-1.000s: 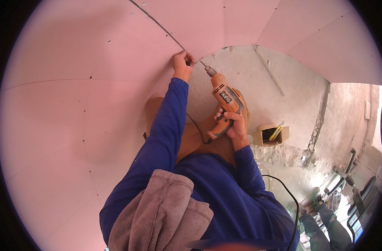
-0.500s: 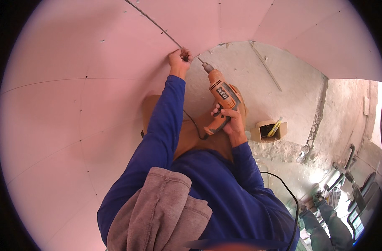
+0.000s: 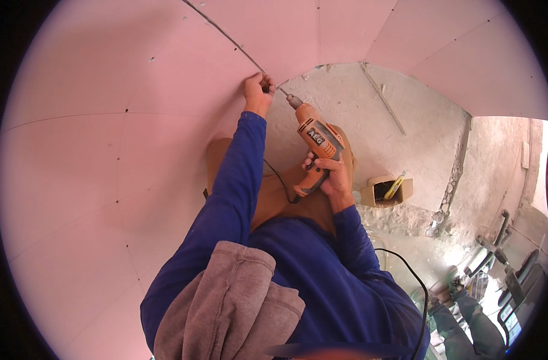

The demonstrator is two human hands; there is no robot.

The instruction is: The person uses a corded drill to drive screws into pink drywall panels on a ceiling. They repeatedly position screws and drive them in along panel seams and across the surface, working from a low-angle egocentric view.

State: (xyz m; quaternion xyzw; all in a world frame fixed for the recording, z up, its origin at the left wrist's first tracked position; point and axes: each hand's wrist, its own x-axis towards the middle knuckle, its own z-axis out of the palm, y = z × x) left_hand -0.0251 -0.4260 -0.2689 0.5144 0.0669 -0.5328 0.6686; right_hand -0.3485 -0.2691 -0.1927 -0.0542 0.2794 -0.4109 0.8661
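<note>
My right hand (image 3: 335, 174) is wrapped round the grip of an orange and black corded power drill (image 3: 319, 139). The drill tilts up and to the left, its chuck and thin bit close to the fingers of my left hand (image 3: 259, 91). That left hand is raised against pink plasterboard (image 3: 184, 84), by the lower end of a dark joint between boards. Its fingers are curled together; anything small inside them is too hidden to make out. The drill's black cord hangs from the end of the grip over my brown trousers.
Right of my knee stands an open cardboard box (image 3: 370, 193) with a yellow utility knife (image 3: 394, 185) in it. A thin strip (image 3: 383, 99) lies on the rough pale floor. At lower right are another person's legs (image 3: 475, 318) beside dark-framed equipment. A black cable (image 3: 415, 273) runs beside my right arm.
The drill has shifted slightly left, bringing its bit closer to my left hand's fingers. My left hand stays by the joint, fingers still curled. The view has moved a little.
</note>
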